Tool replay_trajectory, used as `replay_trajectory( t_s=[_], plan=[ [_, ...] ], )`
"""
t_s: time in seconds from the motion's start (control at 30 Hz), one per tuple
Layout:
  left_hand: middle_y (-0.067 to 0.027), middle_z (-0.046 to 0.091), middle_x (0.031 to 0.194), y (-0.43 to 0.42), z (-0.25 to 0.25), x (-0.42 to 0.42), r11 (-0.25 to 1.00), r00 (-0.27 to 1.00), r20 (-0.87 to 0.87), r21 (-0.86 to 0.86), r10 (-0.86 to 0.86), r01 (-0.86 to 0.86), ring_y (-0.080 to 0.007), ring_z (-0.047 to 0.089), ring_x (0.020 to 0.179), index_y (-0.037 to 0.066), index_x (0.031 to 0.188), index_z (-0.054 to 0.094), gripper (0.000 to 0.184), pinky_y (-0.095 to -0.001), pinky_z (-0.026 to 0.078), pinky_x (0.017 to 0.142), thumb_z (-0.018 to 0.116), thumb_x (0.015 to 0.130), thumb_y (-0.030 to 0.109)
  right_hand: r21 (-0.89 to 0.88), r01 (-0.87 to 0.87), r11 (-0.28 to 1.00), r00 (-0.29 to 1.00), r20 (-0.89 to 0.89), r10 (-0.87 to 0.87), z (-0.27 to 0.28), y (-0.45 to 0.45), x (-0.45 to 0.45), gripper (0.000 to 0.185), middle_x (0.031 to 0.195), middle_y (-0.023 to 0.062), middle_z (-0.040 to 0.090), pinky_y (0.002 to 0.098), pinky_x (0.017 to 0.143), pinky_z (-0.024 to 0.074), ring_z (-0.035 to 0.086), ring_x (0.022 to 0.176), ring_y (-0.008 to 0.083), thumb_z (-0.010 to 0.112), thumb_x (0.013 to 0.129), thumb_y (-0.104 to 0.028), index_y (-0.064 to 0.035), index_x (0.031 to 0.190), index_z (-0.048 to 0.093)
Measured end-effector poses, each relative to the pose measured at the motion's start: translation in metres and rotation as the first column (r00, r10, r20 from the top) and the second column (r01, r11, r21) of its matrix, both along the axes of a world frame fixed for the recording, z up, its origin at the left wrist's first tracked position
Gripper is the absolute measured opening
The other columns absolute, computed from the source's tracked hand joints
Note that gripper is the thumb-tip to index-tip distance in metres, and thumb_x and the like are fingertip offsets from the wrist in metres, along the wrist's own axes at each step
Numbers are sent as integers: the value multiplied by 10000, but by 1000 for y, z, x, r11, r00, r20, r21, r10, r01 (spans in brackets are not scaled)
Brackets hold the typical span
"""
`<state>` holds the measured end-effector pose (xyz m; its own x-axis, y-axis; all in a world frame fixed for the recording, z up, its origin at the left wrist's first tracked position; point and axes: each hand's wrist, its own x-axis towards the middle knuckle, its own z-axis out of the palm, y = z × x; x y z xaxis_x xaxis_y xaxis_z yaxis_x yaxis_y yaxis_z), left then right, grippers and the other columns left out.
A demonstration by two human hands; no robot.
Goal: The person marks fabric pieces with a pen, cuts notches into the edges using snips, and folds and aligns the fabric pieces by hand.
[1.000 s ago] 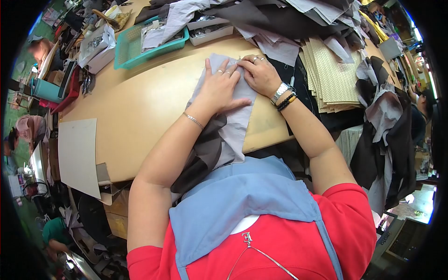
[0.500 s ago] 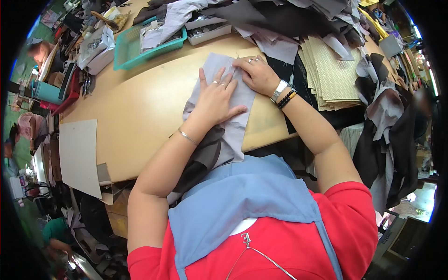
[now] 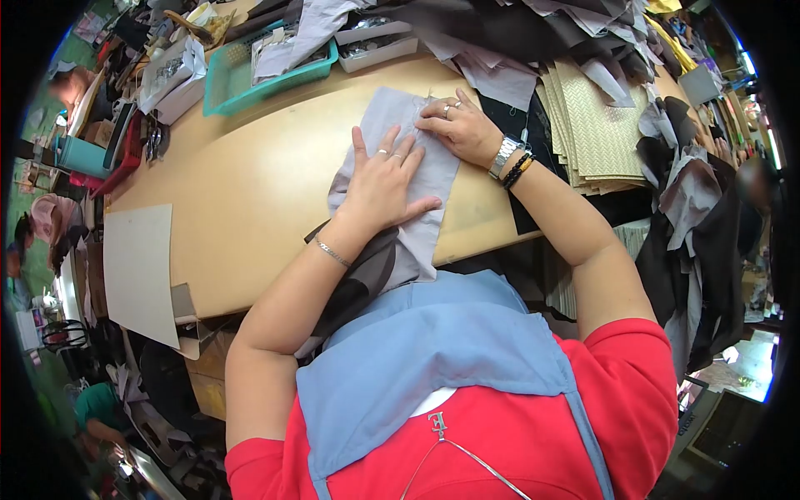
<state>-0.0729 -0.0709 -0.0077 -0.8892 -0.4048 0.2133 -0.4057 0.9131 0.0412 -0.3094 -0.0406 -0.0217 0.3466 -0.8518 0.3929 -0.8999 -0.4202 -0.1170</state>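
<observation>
A pale lavender-grey piece of fabric (image 3: 389, 108) lies on the wooden table, its lower end hanging over the front edge toward my apron. My left hand (image 3: 381, 185) rests flat on the middle of it, fingers spread and thumb pointing right. At the upper right edge of the cloth, my right hand (image 3: 463, 132) has its thumb and index finger pressed together on the fabric; the exact bit pinched is small and partly hidden. Dark brown cloth (image 3: 354, 279) shows below my left wrist, beside the lavender piece.
A turquoise basket (image 3: 218, 83) and a white box of small metal parts (image 3: 379, 52) stand at the back. Woven cream sheets (image 3: 596, 133) are stacked at right, near heaped fabric (image 3: 533, 37). A white board (image 3: 137, 267) lies at left. Other people are at far left.
My right hand has shifted slightly, its fingers a little more curled at the fabric's edge. My left hand stays flat in nearly the same place. The view has tilted slightly.
</observation>
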Motion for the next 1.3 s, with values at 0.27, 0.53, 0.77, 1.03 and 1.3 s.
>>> replay_trajectory(
  t_s=[0.27,0.53,0.77,1.03,1.3],
  plan=[
    [-94,520,1410,0,2,-1,996,998,-50,85,31,-27,-292,339,1431,113,1325,569,790,-783,-9,1049,553,809,710,14,-15,1000,999,-44,16,2,-2,1,382,1164,31,629,520,995,431,604,1078,241,655,795,-33,-172,1150,624],
    [-96,527,1403,9,-2,-1,999,999,6,-10,35,-35,-294,348,1426,112,1321,579,759,-767,-59,1055,551,824,685,79,-9,997,1000,-10,10,6,9,6,453,1209,66,613,446,946,450,591,1111,272,607,803,-19,-169,1231,610],
    [-102,510,1430,8,0,-3,999,999,10,-18,41,-41,-292,366,1414,82,1353,550,806,-760,-87,1057,554,820,686,80,-15,997,990,-139,26,6,15,6,400,1324,19,565,661,1032,365,542,1248,210,560,877,-134,-205,1270,586],
    [-106,510,1434,20,5,4,996,997,14,49,69,-70,-311,384,1403,70,1351,545,806,-774,-62,1052,551,827,683,83,220,972,968,-139,-208,8,10,8,426,1306,14,583,648,1004,385,535,1256,216,603,863,-123,-207,1280,592],
    [-104,558,1379,35,8,23,994,996,-33,72,85,-82,-307,436,1369,66,1290,592,780,-783,-37,1048,514,846,703,139,361,922,932,-97,-350,7,12,13,412,1376,59,536,718,978,368,481,1313,279,537,899,-148,-200,1306,560]
  ],
)
